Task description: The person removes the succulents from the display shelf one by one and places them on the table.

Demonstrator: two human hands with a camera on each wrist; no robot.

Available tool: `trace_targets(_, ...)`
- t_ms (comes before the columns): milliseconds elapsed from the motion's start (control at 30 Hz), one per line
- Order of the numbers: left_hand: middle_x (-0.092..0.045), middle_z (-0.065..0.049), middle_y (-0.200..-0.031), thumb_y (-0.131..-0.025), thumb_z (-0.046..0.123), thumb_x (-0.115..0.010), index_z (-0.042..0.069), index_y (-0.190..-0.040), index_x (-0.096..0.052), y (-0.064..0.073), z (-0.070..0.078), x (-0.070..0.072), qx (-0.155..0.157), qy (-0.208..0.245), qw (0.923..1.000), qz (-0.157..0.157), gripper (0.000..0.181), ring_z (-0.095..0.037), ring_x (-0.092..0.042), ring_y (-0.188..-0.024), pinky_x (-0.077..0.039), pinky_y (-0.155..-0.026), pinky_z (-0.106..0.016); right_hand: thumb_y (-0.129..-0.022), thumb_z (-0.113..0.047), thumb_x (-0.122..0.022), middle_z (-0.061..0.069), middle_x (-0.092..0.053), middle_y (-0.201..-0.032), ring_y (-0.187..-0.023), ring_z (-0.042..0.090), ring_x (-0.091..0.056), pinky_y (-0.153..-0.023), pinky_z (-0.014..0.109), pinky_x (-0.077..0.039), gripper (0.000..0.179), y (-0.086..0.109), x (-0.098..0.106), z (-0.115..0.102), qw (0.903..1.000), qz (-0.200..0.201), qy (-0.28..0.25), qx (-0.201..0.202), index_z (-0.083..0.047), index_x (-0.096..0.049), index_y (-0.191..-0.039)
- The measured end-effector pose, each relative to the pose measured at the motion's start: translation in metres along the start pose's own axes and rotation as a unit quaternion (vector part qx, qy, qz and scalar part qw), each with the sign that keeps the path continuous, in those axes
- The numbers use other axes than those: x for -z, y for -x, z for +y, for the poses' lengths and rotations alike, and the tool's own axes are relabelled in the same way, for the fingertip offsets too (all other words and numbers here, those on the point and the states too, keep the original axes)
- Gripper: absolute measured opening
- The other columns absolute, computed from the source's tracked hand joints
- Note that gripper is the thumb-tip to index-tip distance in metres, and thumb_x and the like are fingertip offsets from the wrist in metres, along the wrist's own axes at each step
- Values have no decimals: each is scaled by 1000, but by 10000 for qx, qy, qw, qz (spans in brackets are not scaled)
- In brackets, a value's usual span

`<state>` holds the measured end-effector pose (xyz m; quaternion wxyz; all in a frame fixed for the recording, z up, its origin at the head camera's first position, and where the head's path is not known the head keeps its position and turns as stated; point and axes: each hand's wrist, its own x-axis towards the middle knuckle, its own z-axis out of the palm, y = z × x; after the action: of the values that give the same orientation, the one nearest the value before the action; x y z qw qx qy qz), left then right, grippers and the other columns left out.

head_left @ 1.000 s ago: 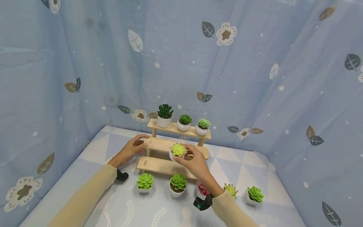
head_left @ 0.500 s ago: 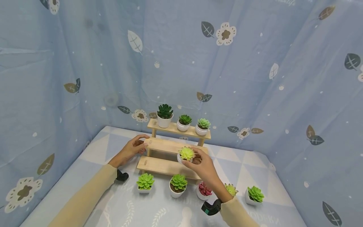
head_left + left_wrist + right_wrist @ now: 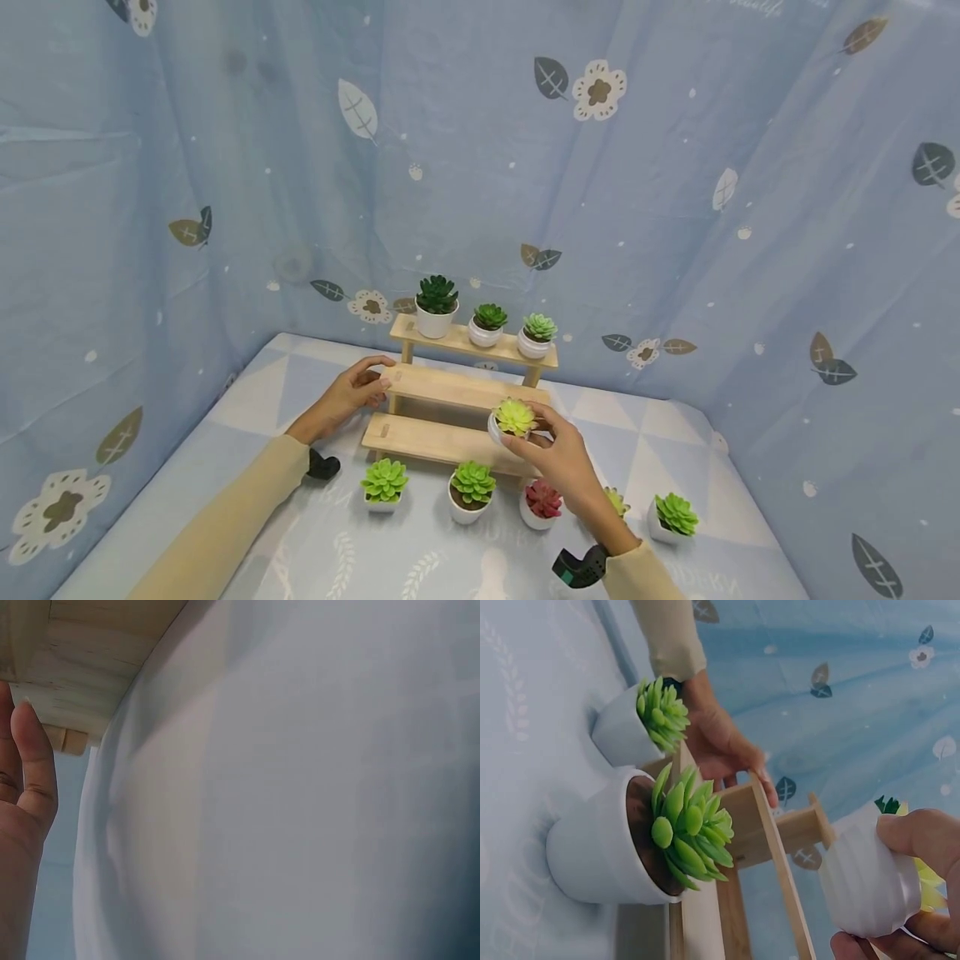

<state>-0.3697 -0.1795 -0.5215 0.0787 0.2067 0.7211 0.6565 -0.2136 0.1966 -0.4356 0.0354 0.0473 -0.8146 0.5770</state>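
Right grip (image 3: 561, 452) pinches the yellow plant (image 3: 514, 418) near the stand (image 3: 450, 387), which left grip (image 3: 347, 397) holds; slackening, we judge, could drop the plant.

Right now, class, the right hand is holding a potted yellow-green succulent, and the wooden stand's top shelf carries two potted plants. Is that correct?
Not quite: the top shelf carries three potted plants, as the head view shows. The right hand does hold the yellow-green succulent.
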Motion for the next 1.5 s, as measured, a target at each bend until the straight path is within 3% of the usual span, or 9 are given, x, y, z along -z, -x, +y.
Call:
trace_targets(200, -60, -19, -117, -104, 33, -65, 20, -151, -47, -2, 3, 0, 55, -15, 10000, -10, 52, -49, -59, -106, -53, -89, -57, -84, -30, -89, 7, -60, -128, -119, 25, -62, -90, 27, -55, 67, 3, 7, 1, 9999, 119, 28, -105, -20, -59, -143)
trace_targets(600, -60, -19, -115, -103, 35, -66, 25, -149, -49, 0, 3, 1, 111, -110, 9999, 72, 50, -46, -61, -103, -56, -85, -48, -84, -29, -88, 7, -61, -130, -120, 27, -61, -90, 28, -56, 68, 4, 16, 9, 9998, 144, 132, -95, -19, -58, -144)
trace_targets(900, -60, -19, -116, -104, 32, -64, 15, -153, -44, -2, 3, 1, 63, -128, 9999, 4, 55, -48, -60, -104, -54, -88, -54, -84, -34, -88, 4, -60, -130, -118, 25, -60, -89, 27, -56, 66, 7, 26, 19, 9993, 248, 232, -172, -25, -59, -142)
trace_targets(1267, -61, -17, -115, -104, 31, -65, 17, -152, -46, 0, 2, 1, 41, -87, 9999, 60, 53, -42, -63, -100, -56, -85, -50, -82, -33, -90, 8, -61, -122, -106, 24, -62, -82, 29, -56, 67, 17, 37, 22, 9984, 321, 173, -430, -23, -59, -142)
trace_targets(1500, -60, -18, -116, -104, 31, -66, 19, -151, -47, -1, 2, 1, 21, -12, 10000, 11, 52, -47, -60, -102, -55, -86, -51, -80, -32, -91, 9, -62, -118, -101, 27, -61, -77, 29, -56, 70, 22, 43, 27, 9972, 437, 301, -525, -21, -60, -142)
